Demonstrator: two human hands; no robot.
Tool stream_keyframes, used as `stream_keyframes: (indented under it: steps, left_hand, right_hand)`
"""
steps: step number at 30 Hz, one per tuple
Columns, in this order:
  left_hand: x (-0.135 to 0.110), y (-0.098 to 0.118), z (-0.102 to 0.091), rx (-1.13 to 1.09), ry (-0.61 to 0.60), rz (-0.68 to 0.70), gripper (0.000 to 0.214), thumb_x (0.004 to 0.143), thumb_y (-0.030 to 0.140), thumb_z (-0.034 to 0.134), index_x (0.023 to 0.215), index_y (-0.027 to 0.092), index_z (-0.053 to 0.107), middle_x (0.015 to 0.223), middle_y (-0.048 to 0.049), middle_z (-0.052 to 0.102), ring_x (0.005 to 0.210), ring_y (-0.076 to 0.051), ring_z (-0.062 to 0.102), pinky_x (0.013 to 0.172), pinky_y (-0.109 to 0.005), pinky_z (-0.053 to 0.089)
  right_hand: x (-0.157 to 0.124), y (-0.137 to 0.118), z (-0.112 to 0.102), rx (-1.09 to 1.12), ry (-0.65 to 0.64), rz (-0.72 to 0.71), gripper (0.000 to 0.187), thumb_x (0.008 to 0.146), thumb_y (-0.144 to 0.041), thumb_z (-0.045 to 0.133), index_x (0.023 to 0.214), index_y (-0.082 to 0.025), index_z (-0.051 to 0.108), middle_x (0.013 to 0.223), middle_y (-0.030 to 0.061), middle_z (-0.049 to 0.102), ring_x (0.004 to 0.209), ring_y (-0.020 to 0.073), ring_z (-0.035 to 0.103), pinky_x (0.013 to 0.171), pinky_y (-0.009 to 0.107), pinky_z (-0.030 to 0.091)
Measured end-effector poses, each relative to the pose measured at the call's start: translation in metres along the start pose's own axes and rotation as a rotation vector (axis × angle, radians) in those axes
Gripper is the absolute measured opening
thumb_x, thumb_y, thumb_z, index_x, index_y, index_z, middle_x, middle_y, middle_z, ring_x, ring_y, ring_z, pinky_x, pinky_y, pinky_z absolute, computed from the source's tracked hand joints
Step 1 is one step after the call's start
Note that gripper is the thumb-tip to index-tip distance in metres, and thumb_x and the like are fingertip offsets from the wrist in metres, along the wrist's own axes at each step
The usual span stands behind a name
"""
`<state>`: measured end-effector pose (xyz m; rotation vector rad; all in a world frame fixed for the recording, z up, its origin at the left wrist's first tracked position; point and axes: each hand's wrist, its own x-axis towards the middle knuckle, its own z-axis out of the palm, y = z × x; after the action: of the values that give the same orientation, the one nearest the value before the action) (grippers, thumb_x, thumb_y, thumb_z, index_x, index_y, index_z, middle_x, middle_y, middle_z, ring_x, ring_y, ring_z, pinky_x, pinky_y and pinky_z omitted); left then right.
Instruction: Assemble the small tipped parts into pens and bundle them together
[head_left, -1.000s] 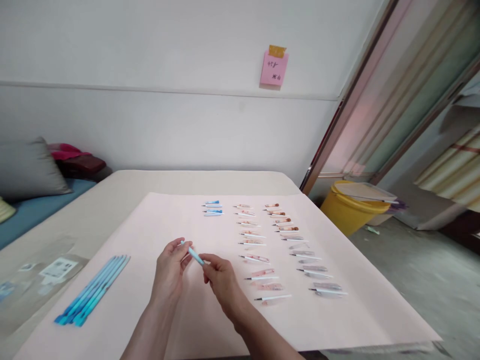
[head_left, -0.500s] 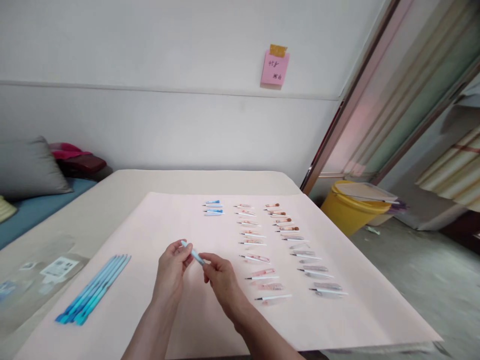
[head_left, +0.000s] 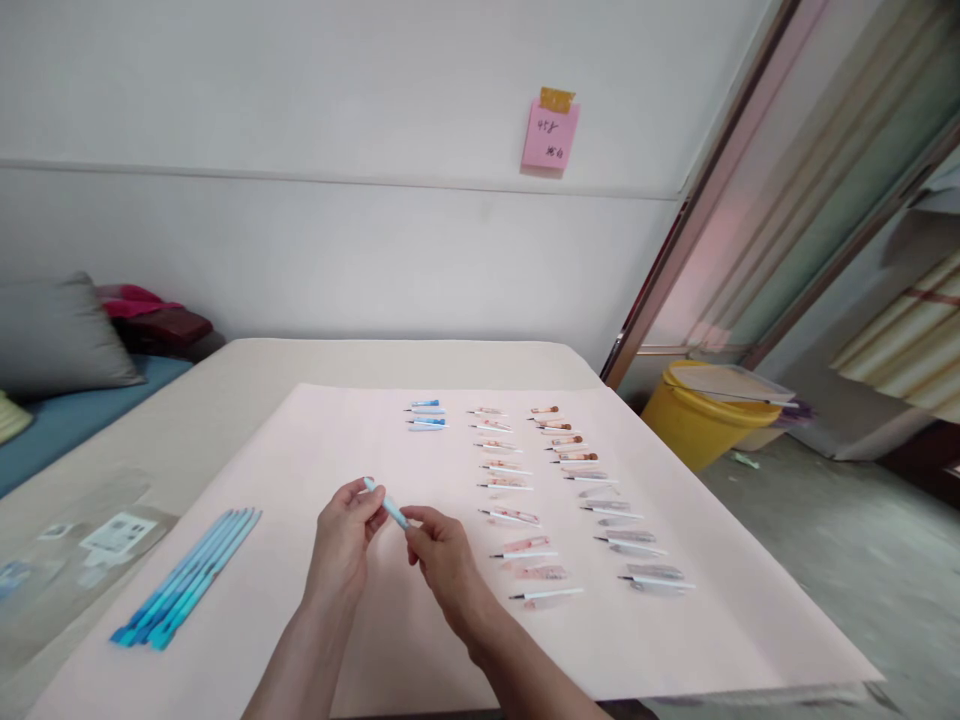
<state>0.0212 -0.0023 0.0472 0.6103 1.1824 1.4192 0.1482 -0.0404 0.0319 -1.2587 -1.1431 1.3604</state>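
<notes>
Blue pen (head_left: pixel 387 505) diagonal, far-left to near-right

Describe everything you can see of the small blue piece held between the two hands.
The light-blue piece is a short, slim stick that looks like smooth plastic, pale blue along its visible length. It is tilted, with its upper end towards the left and its lower end towards the right. The left hand pinches the upper end and the right hand pinches the lower end, holding it above the pink sheet without touching it. Finer detail is too small to tell.
</notes>
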Motion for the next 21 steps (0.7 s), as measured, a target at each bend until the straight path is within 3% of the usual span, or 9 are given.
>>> stream_keyframes:
  steps: [5,13,18,21]
  left_hand:
    - [0.001,0.001,0.000,-0.024,-0.001,-0.012,0.032,0.064,0.012,0.070,0.094,0.015,0.059,0.082,-0.0086,0.066,0.082,-0.018,0.064,0.072,-0.030,0.051]
    - [-0.001,0.003,0.000,0.028,-0.015,-0.005,0.038,0.060,0.022,0.076,0.093,0.015,0.059,0.079,-0.0037,0.064,0.073,-0.014,0.061,0.069,-0.027,0.050]
    - [-0.003,0.006,0.002,-0.015,-0.036,-0.027,0.037,0.061,0.017,0.074,0.095,0.016,0.058,0.081,-0.0078,0.066,0.084,-0.019,0.063,0.074,-0.031,0.051]
    - [-0.003,0.004,0.003,-0.003,-0.014,-0.020,0.032,0.062,0.022,0.074,0.090,0.016,0.060,0.081,-0.0061,0.065,0.082,-0.017,0.063,0.071,-0.029,0.051]
  right_hand:
    - [-0.001,-0.005,-0.001,-0.023,-0.014,0.005,0.019,0.075,-0.021,0.047,0.076,-0.015,0.066,0.050,-0.0053,0.039,0.047,0.0081,0.032,0.046,0.022,0.023]
    - [-0.001,0.000,0.001,-0.009,-0.033,-0.016,0.025,0.077,-0.021,0.048,0.092,-0.017,0.068,0.054,-0.0051,0.045,0.047,0.0069,0.031,0.047,0.022,0.023]
    - [0.000,0.004,0.001,0.048,-0.024,0.033,0.032,0.077,-0.023,0.048,0.103,-0.017,0.066,0.055,-0.0050,0.046,0.044,0.0063,0.028,0.043,0.021,0.020]
    - [-0.001,0.001,0.001,0.047,-0.031,0.031,0.032,0.077,-0.023,0.048,0.103,-0.017,0.066,0.056,-0.0048,0.046,0.044,0.0064,0.029,0.043,0.021,0.020]
